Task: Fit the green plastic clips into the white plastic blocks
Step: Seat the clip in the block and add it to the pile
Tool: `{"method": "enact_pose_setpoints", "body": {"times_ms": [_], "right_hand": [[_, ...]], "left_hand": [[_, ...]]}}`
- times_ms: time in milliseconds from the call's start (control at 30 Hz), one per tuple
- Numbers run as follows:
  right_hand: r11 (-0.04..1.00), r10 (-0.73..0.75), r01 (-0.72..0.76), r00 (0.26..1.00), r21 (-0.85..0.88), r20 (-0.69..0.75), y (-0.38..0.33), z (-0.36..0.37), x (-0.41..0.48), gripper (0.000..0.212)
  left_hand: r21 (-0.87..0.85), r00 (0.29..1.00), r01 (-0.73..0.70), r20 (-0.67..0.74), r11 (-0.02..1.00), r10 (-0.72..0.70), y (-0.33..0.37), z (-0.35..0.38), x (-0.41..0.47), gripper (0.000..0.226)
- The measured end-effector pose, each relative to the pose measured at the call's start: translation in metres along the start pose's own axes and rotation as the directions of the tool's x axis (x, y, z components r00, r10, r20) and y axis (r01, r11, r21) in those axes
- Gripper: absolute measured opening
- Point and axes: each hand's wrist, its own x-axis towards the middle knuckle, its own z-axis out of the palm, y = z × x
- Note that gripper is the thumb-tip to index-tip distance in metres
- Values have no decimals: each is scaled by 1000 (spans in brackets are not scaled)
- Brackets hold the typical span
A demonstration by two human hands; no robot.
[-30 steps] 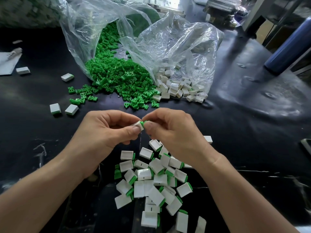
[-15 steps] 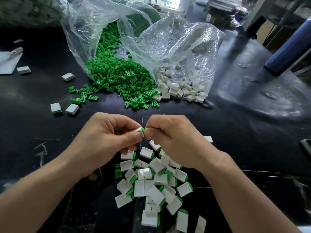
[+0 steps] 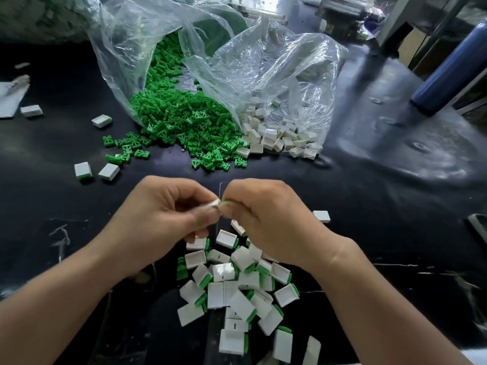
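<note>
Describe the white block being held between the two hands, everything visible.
The white block looks like small, hard, matte plastic, and only one end and edge show; fingers hide the rest. It is held above the black table, tilted, pinched in the left hand. Its exposed end meets a green clip gripped by the right hand. Only a sliver of green shows at the joint, so how far the clip is seated cannot be told. Finished pieces lie below it.
</note>
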Motion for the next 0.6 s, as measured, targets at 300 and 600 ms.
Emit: {"method": "enact_pose_setpoints", "body": {"times_ms": [300, 600], "right_hand": [[526, 269, -325, 940, 786, 208, 4, -4, 3, 56], [175, 126, -440, 897, 881, 423, -8, 2, 4, 51]], "left_hand": [[-349, 999, 11, -26, 937, -21, 6, 2, 2, 31], [-415, 998, -21, 40, 910, 41, 11, 7, -2, 29]]}}
